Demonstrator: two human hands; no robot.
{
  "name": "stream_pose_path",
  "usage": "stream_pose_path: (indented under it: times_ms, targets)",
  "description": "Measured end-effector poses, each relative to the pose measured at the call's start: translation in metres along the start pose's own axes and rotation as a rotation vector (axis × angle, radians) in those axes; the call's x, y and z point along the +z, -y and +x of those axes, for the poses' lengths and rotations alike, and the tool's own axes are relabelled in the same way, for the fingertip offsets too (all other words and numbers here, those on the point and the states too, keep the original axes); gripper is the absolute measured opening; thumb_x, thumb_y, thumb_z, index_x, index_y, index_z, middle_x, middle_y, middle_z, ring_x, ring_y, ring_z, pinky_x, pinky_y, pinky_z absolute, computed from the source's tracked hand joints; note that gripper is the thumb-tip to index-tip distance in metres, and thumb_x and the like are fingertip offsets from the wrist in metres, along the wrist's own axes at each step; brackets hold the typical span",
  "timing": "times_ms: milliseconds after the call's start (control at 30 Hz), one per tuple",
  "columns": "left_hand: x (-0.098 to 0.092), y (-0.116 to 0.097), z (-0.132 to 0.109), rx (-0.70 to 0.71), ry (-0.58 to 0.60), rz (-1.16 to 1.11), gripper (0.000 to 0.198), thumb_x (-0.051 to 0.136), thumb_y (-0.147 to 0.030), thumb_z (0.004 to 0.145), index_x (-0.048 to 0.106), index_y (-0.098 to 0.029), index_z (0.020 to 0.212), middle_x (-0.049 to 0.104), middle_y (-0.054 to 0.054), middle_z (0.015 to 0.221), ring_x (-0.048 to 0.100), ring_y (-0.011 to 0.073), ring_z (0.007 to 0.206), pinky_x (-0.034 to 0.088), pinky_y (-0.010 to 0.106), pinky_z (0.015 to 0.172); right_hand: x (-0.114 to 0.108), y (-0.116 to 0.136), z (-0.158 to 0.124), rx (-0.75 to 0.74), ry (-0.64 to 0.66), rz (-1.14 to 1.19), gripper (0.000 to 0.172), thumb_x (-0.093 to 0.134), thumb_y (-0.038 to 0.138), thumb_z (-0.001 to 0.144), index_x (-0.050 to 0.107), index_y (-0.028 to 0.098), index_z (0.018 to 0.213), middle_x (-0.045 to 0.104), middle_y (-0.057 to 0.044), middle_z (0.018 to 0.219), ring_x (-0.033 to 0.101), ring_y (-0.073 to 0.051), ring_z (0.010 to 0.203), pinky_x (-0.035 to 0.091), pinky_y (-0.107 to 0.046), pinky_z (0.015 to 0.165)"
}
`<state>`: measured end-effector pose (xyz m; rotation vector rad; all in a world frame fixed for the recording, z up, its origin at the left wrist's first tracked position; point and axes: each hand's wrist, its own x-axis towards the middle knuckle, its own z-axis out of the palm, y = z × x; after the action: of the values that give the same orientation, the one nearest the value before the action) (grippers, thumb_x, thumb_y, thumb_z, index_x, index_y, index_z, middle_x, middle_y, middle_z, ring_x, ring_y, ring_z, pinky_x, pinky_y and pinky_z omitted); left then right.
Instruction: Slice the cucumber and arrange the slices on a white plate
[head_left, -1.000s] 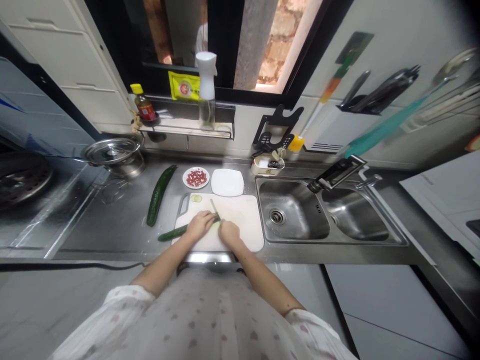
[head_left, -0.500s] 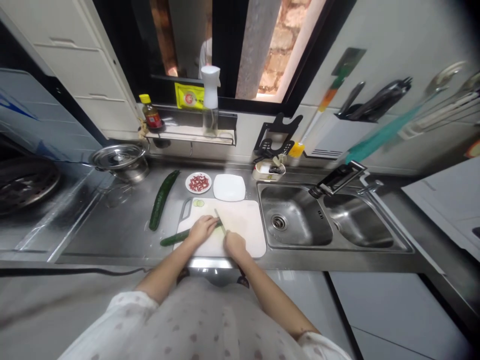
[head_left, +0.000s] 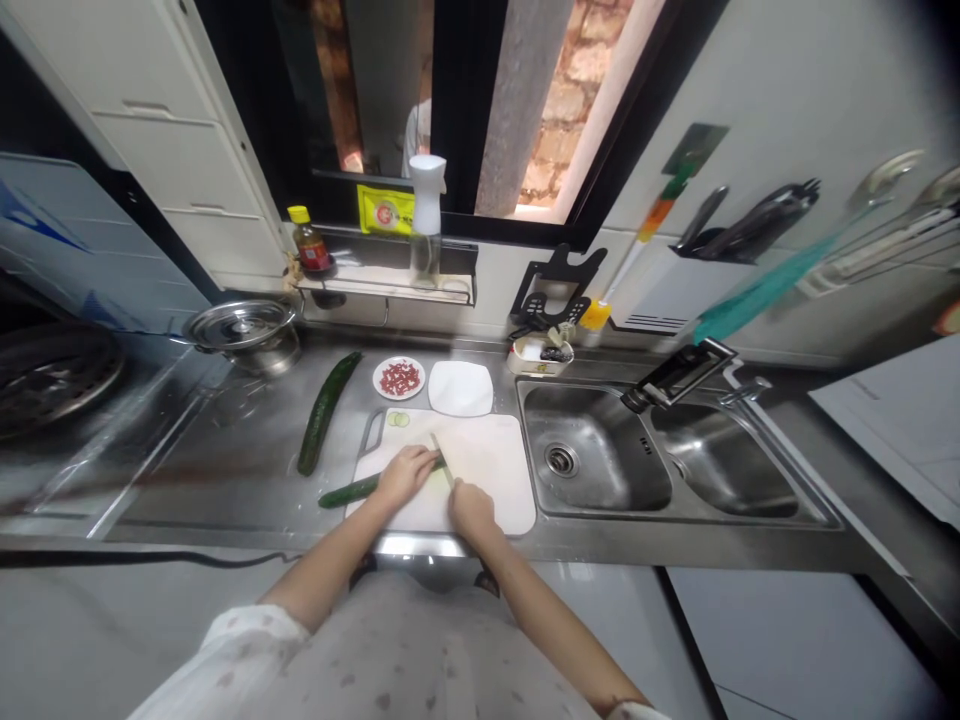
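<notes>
My left hand (head_left: 406,474) is closed over a cucumber (head_left: 351,493), which lies slantwise across the white cutting board (head_left: 491,470) with one end past the board's left edge. In my right hand (head_left: 472,508) is the handle of a knife (head_left: 442,458); its blade stands at the cucumber's right end, close to the left fingertips. A few pale cucumber slices (head_left: 399,420) rest at the board's upper left. Farther left on the counter lies a whole cucumber (head_left: 328,412).
Behind the board stand a plate of chopped red pieces (head_left: 399,378) and a white square plate (head_left: 461,388). A double sink (head_left: 600,440) with a black faucet (head_left: 675,376) is at the right. A lidded steel pot (head_left: 247,330) stands at the back left, below a wall shelf (head_left: 382,280).
The whole view has shifted slightly, so the counter appears lower. Both hands keep their grip on the cucumber and the knife, with little visible movement between them.
</notes>
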<state>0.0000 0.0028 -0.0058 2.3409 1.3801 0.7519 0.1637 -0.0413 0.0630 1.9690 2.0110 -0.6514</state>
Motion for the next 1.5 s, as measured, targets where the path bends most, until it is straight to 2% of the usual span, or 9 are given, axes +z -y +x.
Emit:
stream_pose_path:
  times_ms: [267,467,667,1033,1500]
  targets:
    - [0.003,0.000,0.000,0.010,-0.016,0.015,0.028,0.047,-0.026,0.093,0.067,-0.024,0.113,0.064,0.007,0.101,0.057,0.0183,0.093,0.048,0.032,0.085,-0.009,0.012,0.026,-0.023,-0.050,0.041,0.035,0.033,0.013,0.092,0.060,0.012,0.114,0.069,-0.017,0.103,0.065,-0.022,0.102,0.047,-0.030,0.079]
    - [0.004,0.002,0.000,0.022,-0.014,0.019,0.029,0.046,-0.027,0.094,0.066,-0.024,0.114,0.065,0.007,0.102,0.057,0.0185,0.095,0.047,0.032,0.087,-0.014,0.016,0.032,-0.026,-0.040,0.079,0.035,0.035,0.014,0.092,0.061,0.011,0.115,0.068,-0.017,0.106,0.064,-0.023,0.104,0.047,-0.030,0.083]
    - [0.005,0.003,-0.001,0.014,-0.021,0.025,0.029,0.046,-0.028,0.094,0.067,-0.025,0.114,0.064,0.007,0.102,0.057,0.0182,0.094,0.048,0.032,0.086,-0.009,0.010,0.021,-0.028,-0.046,0.059,0.034,0.035,0.012,0.091,0.061,0.011,0.114,0.069,-0.017,0.105,0.065,-0.024,0.102,0.047,-0.031,0.081]
    - [0.005,0.003,-0.001,0.015,-0.023,0.007,0.029,0.047,-0.026,0.093,0.066,-0.023,0.115,0.065,0.007,0.101,0.057,0.0185,0.095,0.047,0.032,0.086,0.010,-0.011,-0.018,0.016,0.009,0.028,0.031,0.036,0.014,0.091,0.060,0.012,0.111,0.069,-0.016,0.099,0.066,-0.025,0.098,0.048,-0.033,0.079]
    - [0.005,0.003,-0.001,0.015,-0.033,-0.005,0.028,0.047,-0.025,0.093,0.065,-0.024,0.115,0.065,0.006,0.101,0.057,0.0176,0.095,0.048,0.031,0.086,0.012,-0.019,-0.029,0.008,0.026,0.016,0.031,0.036,0.012,0.090,0.060,0.012,0.110,0.069,-0.017,0.099,0.065,-0.025,0.100,0.048,-0.034,0.079]
